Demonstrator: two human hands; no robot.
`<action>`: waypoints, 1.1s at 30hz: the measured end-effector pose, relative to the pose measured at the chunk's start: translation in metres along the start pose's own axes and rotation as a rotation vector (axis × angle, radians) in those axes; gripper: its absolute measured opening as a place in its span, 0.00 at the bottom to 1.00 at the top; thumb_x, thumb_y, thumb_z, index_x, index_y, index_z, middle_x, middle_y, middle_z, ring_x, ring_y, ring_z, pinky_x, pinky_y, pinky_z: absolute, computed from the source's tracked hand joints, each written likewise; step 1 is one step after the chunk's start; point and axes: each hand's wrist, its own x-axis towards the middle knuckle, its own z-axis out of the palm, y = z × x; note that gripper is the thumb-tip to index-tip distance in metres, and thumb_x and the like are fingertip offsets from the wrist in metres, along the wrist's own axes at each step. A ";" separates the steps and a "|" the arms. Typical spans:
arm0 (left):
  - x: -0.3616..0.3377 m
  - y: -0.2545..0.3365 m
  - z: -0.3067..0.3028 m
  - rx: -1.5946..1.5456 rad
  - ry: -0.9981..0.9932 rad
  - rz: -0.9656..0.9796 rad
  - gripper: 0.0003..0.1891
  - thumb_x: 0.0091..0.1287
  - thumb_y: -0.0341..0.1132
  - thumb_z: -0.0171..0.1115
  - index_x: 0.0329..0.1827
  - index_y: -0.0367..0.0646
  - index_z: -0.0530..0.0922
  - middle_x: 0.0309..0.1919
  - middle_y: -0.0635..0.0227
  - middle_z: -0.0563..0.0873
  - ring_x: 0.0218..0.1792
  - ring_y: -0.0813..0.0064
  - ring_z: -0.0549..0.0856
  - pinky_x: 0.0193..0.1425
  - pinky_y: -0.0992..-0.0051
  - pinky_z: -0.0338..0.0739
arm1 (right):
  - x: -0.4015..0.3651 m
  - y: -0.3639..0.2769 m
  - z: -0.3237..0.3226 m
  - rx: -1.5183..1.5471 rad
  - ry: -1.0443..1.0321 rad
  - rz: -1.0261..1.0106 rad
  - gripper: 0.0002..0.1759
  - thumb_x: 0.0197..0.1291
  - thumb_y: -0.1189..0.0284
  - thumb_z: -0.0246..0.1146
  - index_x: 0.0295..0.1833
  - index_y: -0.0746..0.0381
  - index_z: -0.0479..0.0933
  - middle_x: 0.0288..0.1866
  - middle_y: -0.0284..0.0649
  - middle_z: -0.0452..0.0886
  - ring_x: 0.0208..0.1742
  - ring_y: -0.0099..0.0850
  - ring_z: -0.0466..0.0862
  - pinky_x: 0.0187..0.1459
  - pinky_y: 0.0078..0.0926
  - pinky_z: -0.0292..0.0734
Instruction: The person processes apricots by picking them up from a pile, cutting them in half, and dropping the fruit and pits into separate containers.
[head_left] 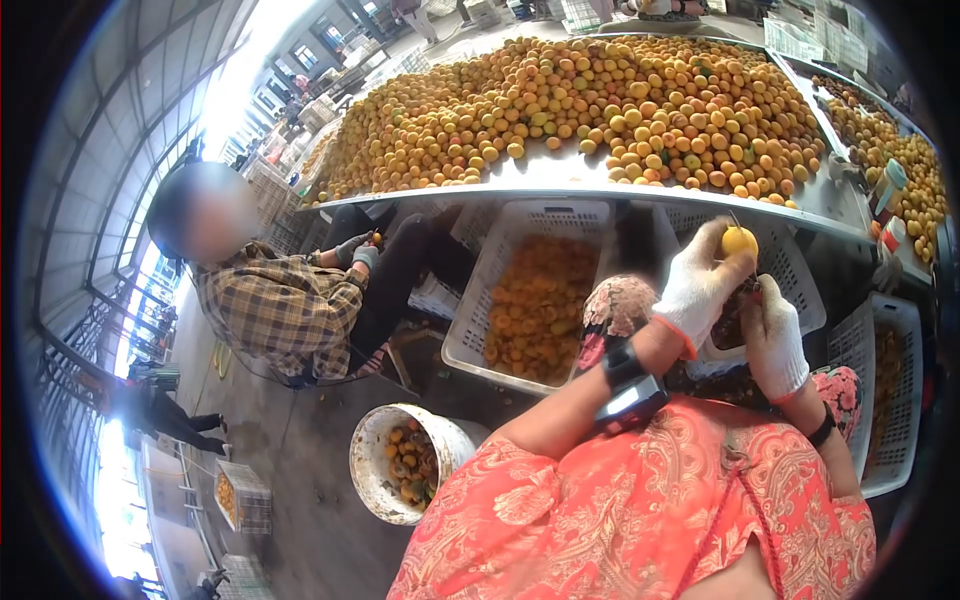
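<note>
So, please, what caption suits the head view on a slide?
Gloved left hand holding a yellow fruit, right hand just below, near a fruit-heaped table.

The yellow fruit [739, 242] right of centre has a smooth skin with a slight sheen, against white gloves [700, 288] of matt, knitted-looking cloth. Across the top, the sorting table [565, 172] shows bare, smooth, glossy metal. The pale crate [462, 342] at centre is perforated plastic; the white bucket [452, 440] below it looks like scuffed plastic. The red patterned garment [590, 515] and, at left, the plaid shirt [275, 312] are soft cloth. The grey floor [290, 450] looks hard and mostly matt.
</note>
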 end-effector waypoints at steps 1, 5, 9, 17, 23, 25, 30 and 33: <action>-0.003 0.004 0.001 0.039 -0.023 0.053 0.16 0.75 0.37 0.61 0.58 0.37 0.77 0.43 0.69 0.82 0.45 0.81 0.80 0.53 0.75 0.77 | 0.000 -0.001 -0.001 0.001 0.002 0.004 0.09 0.73 0.71 0.53 0.48 0.68 0.69 0.22 0.44 0.75 0.22 0.36 0.80 0.25 0.31 0.71; 0.001 -0.016 -0.004 -0.100 0.027 -0.019 0.15 0.74 0.41 0.62 0.55 0.40 0.78 0.43 0.68 0.83 0.44 0.76 0.82 0.51 0.74 0.79 | -0.001 0.013 0.005 -0.067 -0.058 0.062 0.09 0.71 0.72 0.54 0.50 0.67 0.70 0.24 0.50 0.80 0.25 0.47 0.83 0.26 0.41 0.74; 0.003 -0.030 0.013 -0.321 0.249 -0.256 0.25 0.70 0.59 0.61 0.48 0.42 0.79 0.38 0.66 0.85 0.37 0.73 0.83 0.45 0.70 0.80 | -0.002 0.025 0.012 -0.199 -0.027 0.041 0.18 0.69 0.74 0.54 0.62 0.67 0.68 0.27 0.53 0.81 0.29 0.51 0.84 0.28 0.44 0.76; 0.000 -0.020 0.003 -0.279 0.130 -0.287 0.25 0.68 0.59 0.64 0.49 0.44 0.78 0.39 0.66 0.84 0.39 0.71 0.83 0.43 0.72 0.79 | -0.004 0.013 0.007 -0.210 0.009 0.017 0.17 0.68 0.70 0.59 0.57 0.68 0.71 0.27 0.56 0.82 0.31 0.55 0.84 0.30 0.50 0.77; 0.000 -0.022 0.012 -0.324 0.235 -0.351 0.25 0.69 0.59 0.62 0.49 0.45 0.78 0.39 0.67 0.85 0.37 0.71 0.83 0.41 0.71 0.78 | -0.004 0.010 0.003 -0.191 0.015 0.023 0.17 0.68 0.68 0.59 0.55 0.69 0.71 0.29 0.56 0.83 0.33 0.54 0.85 0.32 0.48 0.79; 0.000 -0.022 0.008 -0.278 0.181 -0.322 0.25 0.69 0.60 0.62 0.48 0.45 0.78 0.38 0.67 0.85 0.37 0.71 0.83 0.41 0.71 0.78 | -0.005 0.006 -0.002 -0.139 0.004 0.031 0.16 0.68 0.69 0.59 0.54 0.69 0.72 0.29 0.56 0.83 0.34 0.54 0.85 0.33 0.48 0.79; 0.008 -0.015 0.000 -0.207 0.313 -0.271 0.25 0.71 0.60 0.60 0.48 0.44 0.79 0.35 0.65 0.86 0.35 0.74 0.84 0.38 0.74 0.77 | -0.005 -0.016 -0.024 -0.081 0.027 -0.038 0.09 0.67 0.74 0.61 0.48 0.66 0.72 0.29 0.55 0.82 0.32 0.53 0.85 0.32 0.43 0.79; -0.002 -0.014 0.008 -0.089 0.112 -0.190 0.20 0.75 0.53 0.58 0.49 0.42 0.80 0.34 0.67 0.85 0.30 0.79 0.82 0.31 0.80 0.73 | 0.005 -0.016 -0.033 0.034 0.281 -0.078 0.07 0.66 0.77 0.63 0.45 0.63 0.70 0.27 0.46 0.77 0.28 0.46 0.82 0.31 0.34 0.76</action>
